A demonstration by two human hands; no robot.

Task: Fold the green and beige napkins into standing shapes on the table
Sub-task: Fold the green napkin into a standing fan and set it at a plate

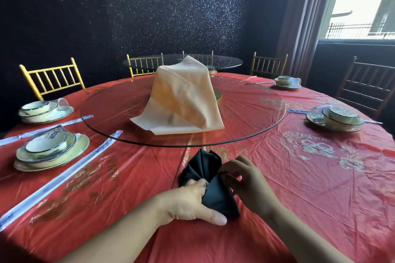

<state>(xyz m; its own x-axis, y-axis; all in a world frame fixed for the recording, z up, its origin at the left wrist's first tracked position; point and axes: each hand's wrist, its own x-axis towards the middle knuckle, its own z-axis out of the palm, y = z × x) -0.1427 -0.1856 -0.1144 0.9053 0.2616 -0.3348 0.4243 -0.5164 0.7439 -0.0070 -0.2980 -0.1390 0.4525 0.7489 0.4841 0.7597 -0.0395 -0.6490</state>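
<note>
At the lower centre of the frame, two bare hands work a dark green napkin (210, 179) on a round table (320, 188) covered in a shiny red cloth with gold print. The left hand (188, 203) lies over the near left part of the napkin, its fingers curled into the folds and its thumb stretched flat along the cloth toward the viewer. The right hand (243, 177) is closed in a pinch on the right edge of the napkin, fingertips bent inward onto the fabric.

The green napkin looks almost black in this light. It is gathered into several pleats that fan upward and away from the hands, with a zigzag-cut edge at the top, while a flat panel slopes toward the near edge of the table. It appears partly shaped and does not yet stand by itself, since both hands hold it.

In the middle of the frame, on a round glass turntable (267, 121), the beige napkin (183, 96) rises as a tall draped mound. Whether something underneath props it up cannot be told. It seems loosely draped rather than crisply folded, with one corner lying flat on the glass, so it probably remains to be folded.

Wrapped place settings (51, 149) of stacked bowls and plates sit at the left and right, with wrapped chopsticks (62, 179) lying beside those on the left.
</note>
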